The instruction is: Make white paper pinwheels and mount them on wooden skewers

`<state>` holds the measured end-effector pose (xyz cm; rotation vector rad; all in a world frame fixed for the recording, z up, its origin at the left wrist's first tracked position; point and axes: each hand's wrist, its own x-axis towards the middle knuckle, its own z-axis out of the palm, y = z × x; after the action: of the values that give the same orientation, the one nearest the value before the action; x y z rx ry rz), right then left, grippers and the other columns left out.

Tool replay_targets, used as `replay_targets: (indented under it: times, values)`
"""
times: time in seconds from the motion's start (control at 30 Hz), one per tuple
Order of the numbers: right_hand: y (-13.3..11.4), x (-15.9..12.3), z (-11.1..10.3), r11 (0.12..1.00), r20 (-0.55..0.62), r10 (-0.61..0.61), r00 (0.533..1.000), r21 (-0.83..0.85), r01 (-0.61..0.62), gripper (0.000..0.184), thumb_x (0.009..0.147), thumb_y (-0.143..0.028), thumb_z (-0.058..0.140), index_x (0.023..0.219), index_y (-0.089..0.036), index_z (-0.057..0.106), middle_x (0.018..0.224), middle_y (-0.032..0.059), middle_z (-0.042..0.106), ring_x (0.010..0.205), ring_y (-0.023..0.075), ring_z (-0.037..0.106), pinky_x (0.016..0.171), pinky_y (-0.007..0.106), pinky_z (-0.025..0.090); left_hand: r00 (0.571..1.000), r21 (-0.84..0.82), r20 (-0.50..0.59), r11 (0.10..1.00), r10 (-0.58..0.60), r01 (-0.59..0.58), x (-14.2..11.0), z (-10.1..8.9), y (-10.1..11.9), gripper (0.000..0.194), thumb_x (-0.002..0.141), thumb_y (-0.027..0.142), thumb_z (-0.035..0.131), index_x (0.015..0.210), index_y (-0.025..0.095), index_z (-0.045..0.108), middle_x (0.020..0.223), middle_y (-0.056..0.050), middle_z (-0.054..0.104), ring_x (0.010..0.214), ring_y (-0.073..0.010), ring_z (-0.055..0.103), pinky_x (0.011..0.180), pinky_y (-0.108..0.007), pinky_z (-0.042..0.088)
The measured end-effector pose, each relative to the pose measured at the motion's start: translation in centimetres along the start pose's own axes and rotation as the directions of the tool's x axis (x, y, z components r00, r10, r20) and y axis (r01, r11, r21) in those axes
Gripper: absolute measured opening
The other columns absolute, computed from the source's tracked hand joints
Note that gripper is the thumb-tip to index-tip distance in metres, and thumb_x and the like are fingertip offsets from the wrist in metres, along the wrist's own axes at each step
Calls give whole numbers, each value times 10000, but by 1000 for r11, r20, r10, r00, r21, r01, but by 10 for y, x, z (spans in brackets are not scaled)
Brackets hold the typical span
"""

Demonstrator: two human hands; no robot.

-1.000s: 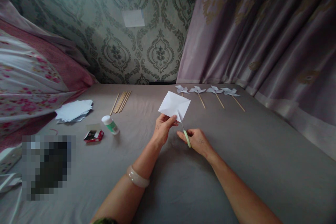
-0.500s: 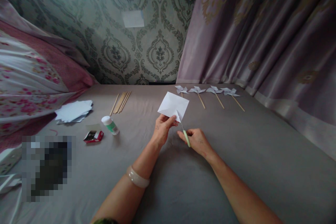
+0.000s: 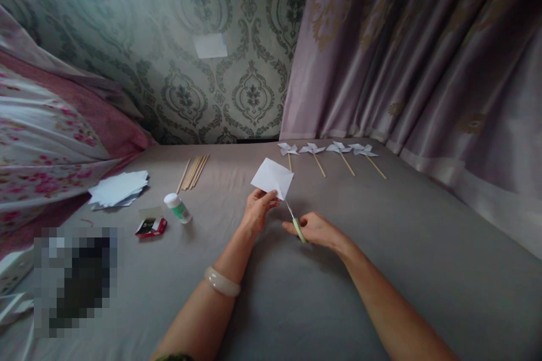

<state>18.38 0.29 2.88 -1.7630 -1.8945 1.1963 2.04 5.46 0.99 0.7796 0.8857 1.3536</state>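
Two forearms (image 3: 201, 316) angle inward, left hand (image 3: 256, 208) pinching paper (image 3: 271, 176), right hand (image 3: 317, 229) gripping scissors (image 3: 298, 229).

Left hand (image 3: 256, 210) partly hidden behind white paper (image 3: 272, 176), dark object (image 3: 82, 282) pixelated beyond recognition, power strip (image 3: 15, 271) cut by left edge

White paper pinwheels on thin wooden stems (image 3: 312, 149): four.
Loose pale wooden sticks (image 3: 195, 172): one apart, the rest bunched too closely to count.
White paper square (image 3: 273, 176): one.
Pale-green-handled metal scissors (image 3: 298, 229): one pair.
Stack of white paper sheets (image 3: 118, 188): one, its sheets too overlapped to count.
White-and-green cylindrical glue stick (image 3: 179, 210): one.
Small open red box (image 3: 151, 228): one.
Pale glossy bangle (image 3: 222, 281): one.
White rectangular paper (image 3: 210, 45) on the green-patterned wall (image 3: 254, 93): one.
White plastic power strip (image 3: 14, 271): one, partly outside the view.
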Motion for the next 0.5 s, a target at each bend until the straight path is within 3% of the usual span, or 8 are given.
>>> replay_targets:
  times: [0.1,0.2,0.27,0.4,0.5]
  values:
    - [2,-9,-14,987,5,-1,1000,-158,1,540,658,-675,605,486,-169,522,450,-32,390,441,88,354,423,236,221,1000,38,-8,999,-7,7,2,-4,3,368,502,297,822,785,142,646,721,-26,659,564,-96,589,495,-195,426]
    - [9,-20,-29,915,-157,59,986,-385,-116,521,632,-655,647,473,-165,573,453,9,458,474,131,473,455,249,269,998,122,29,991,-56,52,1,-8,4,377,499,300,826,784,124,654,676,-24,643,508,-74,537,438,-181,349]
    - [19,-28,-40,837,-303,102,947,-489,-247,472,641,-625,662,567,-159,657,545,81,587,583,199,591,503,266,343,990,208,80,973,-117,98,-2,-10,3,352,507,310,820,748,119,648,593,-3,601,456,-61,485,412,-182,297]
    - [47,-40,-61,731,-477,179,861,-522,-441,422,665,-563,689,784,-160,735,791,183,705,802,274,678,621,300,448,947,435,203,889,-251,142,-8,-10,2,301,567,372,772,642,133,605,454,41,496,371,-47,384,379,-190,208]
    - [65,-47,-77,700,-460,236,856,-531,-478,439,690,-557,680,825,-144,741,822,194,711,840,288,686,650,309,466,920,544,259,832,-294,113,-14,-7,5,292,609,401,729,642,135,613,418,54,461,350,-39,334,371,-189,178]
